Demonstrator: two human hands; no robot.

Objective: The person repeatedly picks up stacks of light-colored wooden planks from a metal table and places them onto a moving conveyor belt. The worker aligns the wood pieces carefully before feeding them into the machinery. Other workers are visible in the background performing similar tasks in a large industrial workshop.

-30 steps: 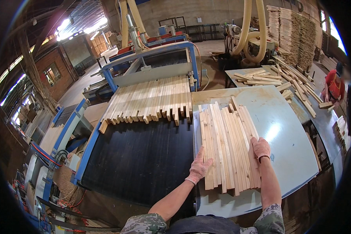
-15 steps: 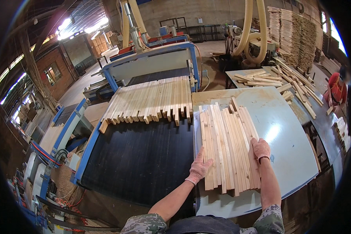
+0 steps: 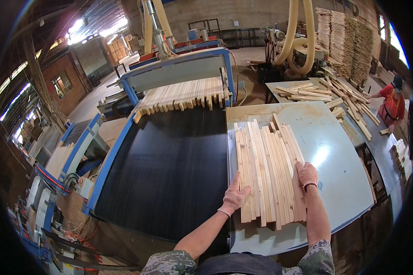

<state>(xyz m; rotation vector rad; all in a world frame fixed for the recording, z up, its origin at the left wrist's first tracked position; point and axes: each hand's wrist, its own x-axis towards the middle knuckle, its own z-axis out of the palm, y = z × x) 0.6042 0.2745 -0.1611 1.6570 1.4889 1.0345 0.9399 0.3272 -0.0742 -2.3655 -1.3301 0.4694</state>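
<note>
A bundle of pale wooden strips [image 3: 267, 178] lies side by side on a blue-grey metal table [image 3: 335, 201], its ends uneven. My left hand [image 3: 235, 198], in a pink knit glove, presses against the bundle's left side near the close end. On the opposite side, my right hand [image 3: 307, 175], gloved alike, grips the outer strips. Together the hands clasp the bundle between them. Left of the table, a second row of wooden strips [image 3: 181, 97] rests on a black conveyor belt [image 3: 165, 169], partly under the blue frame of a machine [image 3: 174, 62].
Loose wooden strips [image 3: 307, 94] lie heaped on a table at the back right. Beyond them rises a tall lumber stack [image 3: 344, 43]. A co-worker in red [image 3: 392, 107] stands at the far right. Beige hoses [image 3: 289, 36] hang behind the table.
The strips on the conveyor have travelled away from me, further into the machine, baring more belt. My hands and their bundle have stayed in place. The co-worker has straightened and reached an arm toward the heap.
</note>
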